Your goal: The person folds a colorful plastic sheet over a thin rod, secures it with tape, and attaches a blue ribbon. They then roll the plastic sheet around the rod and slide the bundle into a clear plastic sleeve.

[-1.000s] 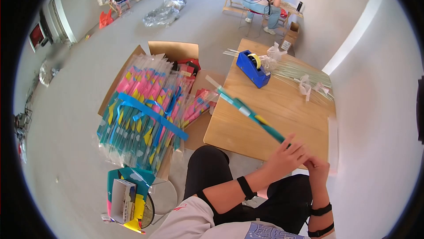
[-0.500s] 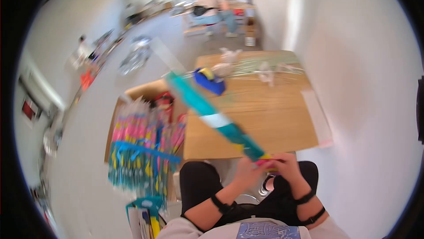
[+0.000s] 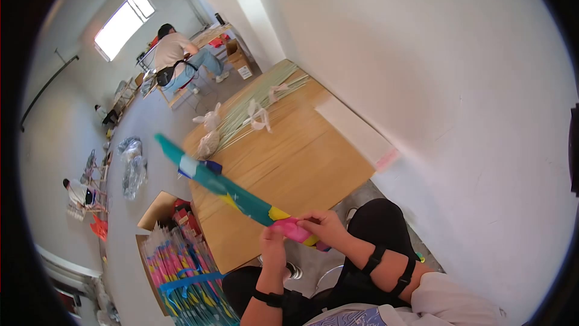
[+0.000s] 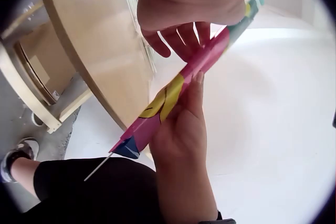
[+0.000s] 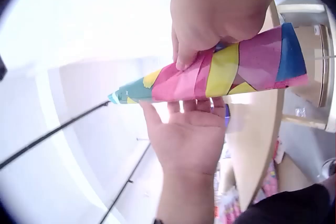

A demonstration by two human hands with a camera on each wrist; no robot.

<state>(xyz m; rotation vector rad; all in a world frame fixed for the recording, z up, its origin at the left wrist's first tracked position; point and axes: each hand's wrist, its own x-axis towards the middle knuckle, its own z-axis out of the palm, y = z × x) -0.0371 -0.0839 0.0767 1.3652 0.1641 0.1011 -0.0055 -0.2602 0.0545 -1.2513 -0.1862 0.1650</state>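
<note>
A long, narrow roll of printed sheet [image 3: 241, 202], teal, yellow and pink, slants up to the left over the table's near edge. My left hand [image 3: 273, 247] holds it from below near the pink part; in the right wrist view that hand's fingers [image 5: 197, 106] pass behind the roll. Closer to the roll's near end, my right hand [image 3: 325, 226] pinches the pink part, its thumb lying along the sheet. A thin white stick [image 4: 98, 167] pokes out of the blue-tipped near end in the left wrist view. The blue tape dispenser [image 3: 212, 166] is partly hidden behind the roll.
Thin pale sticks [image 3: 256, 106] and knotted white plastic bags [image 3: 208, 121] lie at the far side of the wooden table [image 3: 313, 151]. At lower left stands a cardboard box [image 3: 154, 211] full of bagged colourful rolls. A wall borders the right; a seated person [image 3: 178, 54] works beyond.
The head view has swung right. Both hands have shifted along the roll, and its pink near part now shows. The clear strip past its teal end no longer shows.
</note>
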